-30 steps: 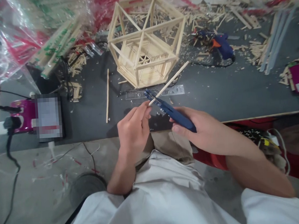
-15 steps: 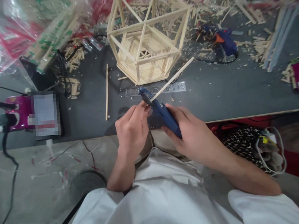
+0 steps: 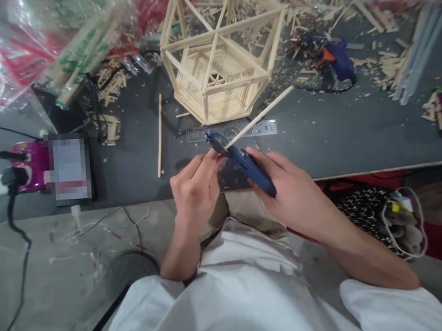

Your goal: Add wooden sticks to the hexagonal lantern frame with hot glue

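Note:
My right hand (image 3: 290, 191) is wrapped around the blue handles of a hand cutter (image 3: 251, 166). The cutter's head points up and left, over the table's front edge. A thin wooden stick (image 3: 265, 114) runs from its jaws up to the right. My left hand (image 3: 196, 187) is closed in a pinch at the stick's lower end, right beside the jaws; the fingers hide that end. Beyond both hands stands a many-sided frame of glued wooden sticks (image 3: 216, 36) with a stepped stick base. A clear ruler (image 3: 267, 127) lies in front of it.
Another loose stick (image 3: 160, 137) lies to the left. A blue glue gun (image 3: 340, 61) and clear glue sticks (image 3: 416, 58) lie at the right, among cut scraps. Plastic wrappers (image 3: 15, 53) cover the back left. A phone (image 3: 71, 167) sits beside a purple power strip (image 3: 30, 167).
The cutter's handles and my right hand have shifted slightly right, and the handles look closer together. The stick stays in the jaws. The whole view has drifted a little.

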A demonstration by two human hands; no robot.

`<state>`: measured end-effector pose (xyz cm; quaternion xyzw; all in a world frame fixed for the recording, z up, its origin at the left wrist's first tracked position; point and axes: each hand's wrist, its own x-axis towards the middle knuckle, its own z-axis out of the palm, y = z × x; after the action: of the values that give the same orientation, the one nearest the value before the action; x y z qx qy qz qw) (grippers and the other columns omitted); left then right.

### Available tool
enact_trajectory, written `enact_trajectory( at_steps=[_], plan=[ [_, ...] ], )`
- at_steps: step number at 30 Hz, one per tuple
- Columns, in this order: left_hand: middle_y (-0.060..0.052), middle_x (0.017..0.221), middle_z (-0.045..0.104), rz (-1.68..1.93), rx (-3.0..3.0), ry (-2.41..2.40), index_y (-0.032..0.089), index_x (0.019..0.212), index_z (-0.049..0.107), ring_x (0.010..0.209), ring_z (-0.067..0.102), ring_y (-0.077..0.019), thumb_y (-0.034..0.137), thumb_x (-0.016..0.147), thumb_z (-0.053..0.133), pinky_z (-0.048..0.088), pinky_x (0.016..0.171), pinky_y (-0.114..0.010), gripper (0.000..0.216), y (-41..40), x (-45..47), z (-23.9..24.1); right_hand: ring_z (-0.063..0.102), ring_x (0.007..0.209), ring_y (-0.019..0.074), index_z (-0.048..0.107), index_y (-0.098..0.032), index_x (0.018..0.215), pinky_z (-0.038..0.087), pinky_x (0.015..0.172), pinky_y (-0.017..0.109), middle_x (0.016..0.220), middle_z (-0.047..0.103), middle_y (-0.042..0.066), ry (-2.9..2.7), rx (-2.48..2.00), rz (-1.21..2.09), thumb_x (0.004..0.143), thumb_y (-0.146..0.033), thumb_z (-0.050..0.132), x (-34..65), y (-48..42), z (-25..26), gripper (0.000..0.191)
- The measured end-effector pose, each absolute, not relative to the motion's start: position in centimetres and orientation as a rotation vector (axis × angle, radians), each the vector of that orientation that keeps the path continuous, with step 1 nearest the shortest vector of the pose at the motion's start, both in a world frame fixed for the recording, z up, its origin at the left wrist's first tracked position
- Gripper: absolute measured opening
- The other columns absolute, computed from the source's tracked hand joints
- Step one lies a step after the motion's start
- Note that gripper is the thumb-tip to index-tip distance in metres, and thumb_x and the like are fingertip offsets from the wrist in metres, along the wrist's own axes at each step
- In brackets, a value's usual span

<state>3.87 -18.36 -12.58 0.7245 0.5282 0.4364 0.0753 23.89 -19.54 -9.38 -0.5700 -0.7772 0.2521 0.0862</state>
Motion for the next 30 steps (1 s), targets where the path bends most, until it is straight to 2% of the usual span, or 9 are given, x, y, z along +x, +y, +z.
enact_trajectory(
  at_steps=[7,14,30],
  plan=[
    [-0.001,0.080,0.075,1.321,2.131,1.542,0.016,0.114,0.078,0.072,0.071,-0.0092,0.008,0.104,0.053,0.047,0.065,-0.018,0.028,-18.43,3.87,-12.70,0.067,0.128,0.0329,0.042,-0.018,0.160,0.059,0.104,0.046,0.140,0.063,0.018,-2.353,-1.700,0.736,0.102,-0.026,0.052,24.01,-19.40,-9.18,0.060],
    [-0.002,0.079,0.075,1.293,2.137,1.561,0.016,0.104,0.079,0.071,0.070,-0.0096,0.012,0.106,0.053,0.046,0.066,-0.018,0.026,-18.43,3.81,-12.52,0.068,0.124,0.0352,0.036,-0.018,0.163,0.060,0.102,0.050,0.138,0.062,0.019,-2.380,-1.711,0.721,0.101,-0.027,0.052,23.82,-19.63,-9.39,0.065],
    [-0.002,0.081,0.076,1.299,2.128,1.516,0.016,0.106,0.079,0.073,0.072,-0.0094,0.014,0.108,0.052,0.049,0.068,-0.018,0.027,-18.41,3.73,-12.40,0.066,0.124,0.0327,0.037,-0.019,0.164,0.059,0.103,0.047,0.137,0.062,0.017,-2.351,-1.689,0.802,0.101,-0.027,0.051,24.14,-19.29,-9.28,0.065]
  ],
)
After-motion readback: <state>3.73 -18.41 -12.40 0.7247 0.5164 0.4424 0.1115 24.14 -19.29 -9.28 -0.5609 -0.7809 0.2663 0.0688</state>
